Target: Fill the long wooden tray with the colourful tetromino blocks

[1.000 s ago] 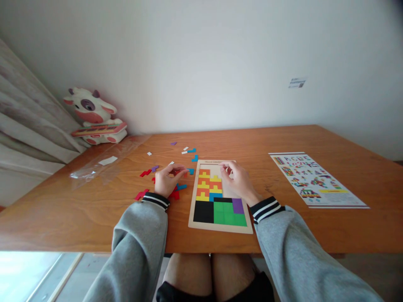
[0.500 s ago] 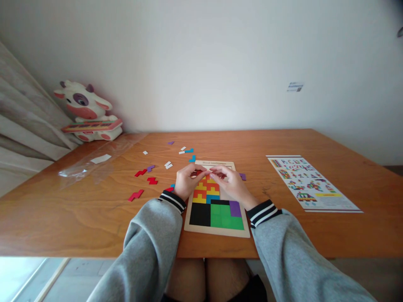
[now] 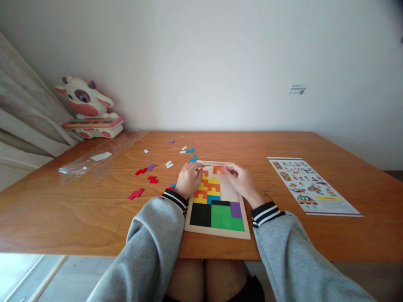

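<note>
A wooden puzzle board [image 3: 217,234] lies in front of me, partly filled with black, green, purple, blue, yellow and orange pieces. My right hand [image 3: 241,180] is over its upper right part, thumb and fingers pinched on the edge of an orange puzzle piece [image 3: 218,170]. At the board's upper left side is my left hand [image 3: 189,178], its index finger stretched over the board and the thumb apart, with nothing seen between them. Bare wood shows in the board's right half [image 3: 228,191]. Part of the left border is hidden by my left hand.
Left of the board lie loose red pieces [image 3: 136,193], white pieces [image 3: 169,164], blue pieces [image 3: 193,158] and purple pieces [image 3: 151,167]. A clear plastic bag [image 3: 78,167] and a toy cow keyboard [image 3: 91,109] are farther left. A printed sheet [image 3: 310,184] lies right.
My hands have moved apart from where their fingertips met over the board. The right hand has shifted right, and the orange piece now shows at its fingertips.
</note>
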`<action>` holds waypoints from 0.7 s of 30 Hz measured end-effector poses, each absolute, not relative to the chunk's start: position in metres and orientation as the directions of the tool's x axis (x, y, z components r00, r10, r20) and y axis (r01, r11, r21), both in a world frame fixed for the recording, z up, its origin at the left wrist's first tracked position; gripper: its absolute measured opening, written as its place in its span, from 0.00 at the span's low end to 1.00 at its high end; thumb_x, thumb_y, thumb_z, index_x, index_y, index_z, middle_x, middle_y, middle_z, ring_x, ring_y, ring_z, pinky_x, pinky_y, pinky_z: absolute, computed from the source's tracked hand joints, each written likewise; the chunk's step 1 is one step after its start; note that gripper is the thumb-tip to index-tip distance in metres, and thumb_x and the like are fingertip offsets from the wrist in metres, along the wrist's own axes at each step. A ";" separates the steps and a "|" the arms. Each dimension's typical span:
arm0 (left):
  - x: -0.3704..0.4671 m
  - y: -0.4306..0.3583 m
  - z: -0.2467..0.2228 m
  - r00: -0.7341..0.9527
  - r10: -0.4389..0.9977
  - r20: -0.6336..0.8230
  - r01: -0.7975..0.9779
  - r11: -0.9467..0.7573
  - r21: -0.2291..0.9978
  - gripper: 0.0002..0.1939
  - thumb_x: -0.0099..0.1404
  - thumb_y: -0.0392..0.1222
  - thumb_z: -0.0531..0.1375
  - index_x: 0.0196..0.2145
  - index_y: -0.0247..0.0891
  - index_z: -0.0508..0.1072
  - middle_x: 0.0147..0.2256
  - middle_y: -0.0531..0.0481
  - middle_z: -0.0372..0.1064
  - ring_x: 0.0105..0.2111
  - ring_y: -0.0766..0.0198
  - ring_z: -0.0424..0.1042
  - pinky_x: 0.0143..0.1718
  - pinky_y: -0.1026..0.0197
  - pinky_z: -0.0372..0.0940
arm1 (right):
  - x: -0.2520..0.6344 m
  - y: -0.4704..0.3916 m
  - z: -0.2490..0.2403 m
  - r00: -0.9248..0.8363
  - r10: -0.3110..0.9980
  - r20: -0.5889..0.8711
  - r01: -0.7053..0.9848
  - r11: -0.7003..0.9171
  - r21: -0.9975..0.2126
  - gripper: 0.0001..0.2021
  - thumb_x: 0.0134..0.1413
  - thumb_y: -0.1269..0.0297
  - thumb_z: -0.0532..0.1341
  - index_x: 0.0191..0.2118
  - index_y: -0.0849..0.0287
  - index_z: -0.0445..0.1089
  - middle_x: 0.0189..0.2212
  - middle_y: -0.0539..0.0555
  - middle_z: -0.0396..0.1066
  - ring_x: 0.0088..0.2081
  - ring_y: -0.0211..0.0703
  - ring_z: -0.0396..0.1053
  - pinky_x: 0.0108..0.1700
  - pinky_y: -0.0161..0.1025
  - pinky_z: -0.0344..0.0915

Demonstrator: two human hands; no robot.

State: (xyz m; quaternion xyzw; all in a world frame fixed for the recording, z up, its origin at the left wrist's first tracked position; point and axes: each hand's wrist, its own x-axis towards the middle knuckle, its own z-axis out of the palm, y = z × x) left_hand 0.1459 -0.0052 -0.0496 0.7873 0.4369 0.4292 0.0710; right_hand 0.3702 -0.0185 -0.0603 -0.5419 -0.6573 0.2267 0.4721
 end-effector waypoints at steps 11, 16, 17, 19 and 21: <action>0.150 -0.015 -0.052 0.500 0.705 0.503 0.551 -0.707 0.444 0.13 0.64 0.31 0.57 0.42 0.42 0.77 0.46 0.51 0.77 0.43 0.59 0.74 0.49 0.54 0.69 | 0.364 -0.021 -0.061 -0.138 0.917 0.374 0.650 0.369 -0.664 0.08 0.58 0.66 0.61 0.40 0.55 0.77 0.36 0.55 0.79 0.34 0.44 0.75 0.39 0.42 0.71; 0.149 -0.014 -0.055 0.508 0.711 0.487 0.568 -0.701 0.431 0.13 0.63 0.31 0.58 0.42 0.42 0.77 0.43 0.51 0.78 0.42 0.59 0.75 0.47 0.56 0.70 | 0.364 -0.020 -0.063 -0.186 0.890 0.416 0.703 0.416 -0.577 0.09 0.59 0.67 0.60 0.42 0.54 0.77 0.37 0.55 0.78 0.36 0.44 0.74 0.41 0.42 0.70; 0.149 -0.014 -0.056 0.508 0.711 0.486 0.572 -0.700 0.428 0.13 0.63 0.31 0.58 0.42 0.42 0.78 0.42 0.50 0.79 0.42 0.59 0.75 0.47 0.56 0.70 | 0.364 -0.020 -0.064 -0.184 0.891 0.416 0.713 0.412 -0.568 0.10 0.59 0.67 0.60 0.43 0.54 0.77 0.37 0.55 0.78 0.37 0.44 0.74 0.42 0.42 0.70; 0.149 -0.014 -0.057 0.510 0.708 0.489 0.570 -0.703 0.424 0.13 0.63 0.31 0.58 0.42 0.41 0.78 0.41 0.50 0.79 0.41 0.59 0.75 0.47 0.57 0.70 | 0.364 -0.020 -0.065 -0.186 0.896 0.402 0.731 0.400 -0.553 0.10 0.60 0.66 0.60 0.44 0.54 0.77 0.38 0.55 0.77 0.39 0.44 0.74 0.44 0.43 0.70; 0.149 -0.014 -0.057 0.513 0.702 0.494 0.561 -0.710 0.425 0.13 0.62 0.31 0.58 0.41 0.41 0.78 0.40 0.50 0.79 0.40 0.60 0.75 0.47 0.57 0.70 | 0.364 -0.020 -0.064 -0.192 0.904 0.383 0.740 0.390 -0.548 0.09 0.60 0.64 0.61 0.43 0.53 0.77 0.39 0.54 0.77 0.40 0.45 0.75 0.45 0.43 0.69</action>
